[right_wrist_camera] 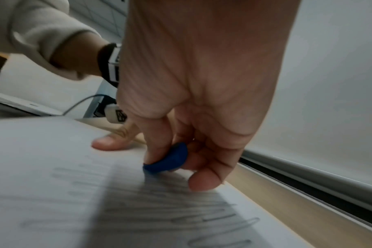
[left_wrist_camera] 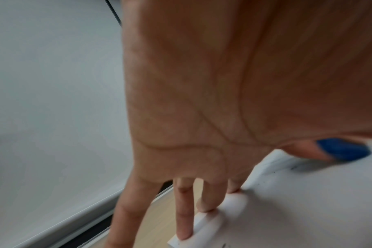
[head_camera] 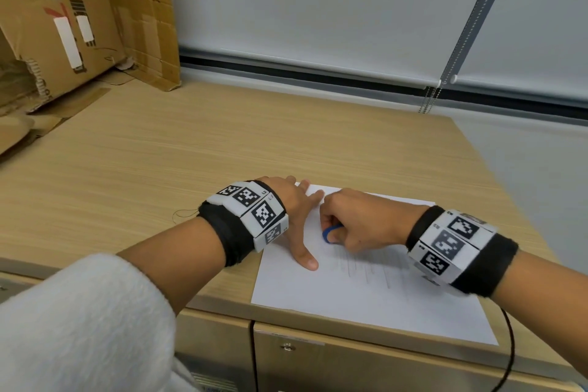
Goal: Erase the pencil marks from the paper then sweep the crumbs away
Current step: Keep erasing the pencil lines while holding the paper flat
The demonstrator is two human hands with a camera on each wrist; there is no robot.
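Observation:
A white sheet of paper (head_camera: 366, 302) lies at the near right of the wooden desk, with grey pencil scribbles (head_camera: 372, 267) across its middle. My right hand (head_camera: 353, 223) pinches a small blue eraser (head_camera: 329, 234) and presses it onto the paper at the scribbles' upper left edge; the eraser (right_wrist_camera: 167, 159) shows between thumb and fingers in the right wrist view, above the pencil marks (right_wrist_camera: 170, 211). My left hand (head_camera: 296, 216) lies flat on the sheet's upper left corner, fingers spread and straight. In the left wrist view its fingertips (left_wrist_camera: 184, 233) press the paper's edge (left_wrist_camera: 204, 224), the eraser (left_wrist_camera: 344, 149) beyond.
A torn cardboard box (head_camera: 79, 19) stands at the desk's far left. A roller blind (head_camera: 318, 9) with a bead chain (head_camera: 458, 41) hangs behind the desk. The desk's right edge (head_camera: 509, 175) runs close to the paper. A black cable (head_camera: 509, 347) hangs over the front.

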